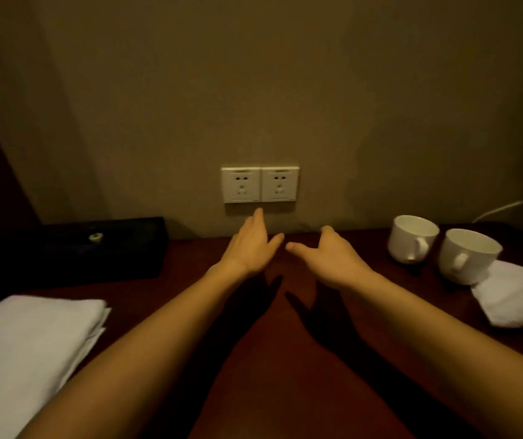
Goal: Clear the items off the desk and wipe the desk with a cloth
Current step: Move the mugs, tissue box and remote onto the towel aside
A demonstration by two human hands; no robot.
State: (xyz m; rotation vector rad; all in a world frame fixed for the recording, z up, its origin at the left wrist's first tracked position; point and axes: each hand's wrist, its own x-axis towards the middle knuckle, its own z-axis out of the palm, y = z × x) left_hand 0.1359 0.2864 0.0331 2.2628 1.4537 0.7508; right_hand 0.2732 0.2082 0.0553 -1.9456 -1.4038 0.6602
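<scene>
Head view: two cups (414,237) (468,255), two cloths (28,346) (514,296), two empty hands (250,245) (333,255).

Two forearms, bare to frame edge (no sleeves, watch or rings seen). Left hand (250,240), right hand (333,256): ungloved.

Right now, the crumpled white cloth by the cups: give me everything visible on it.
The crumpled white cloth lies on the dark reddish desk at the right edge of the view, partly cut off by the frame. It looks like soft fabric, loosely bunched with uneven folds, not folded flat. The nearer white cup stands against its upper left edge and seems to touch or overlap it. Neither hand touches it; the right hand hovers open well to its left.
</scene>
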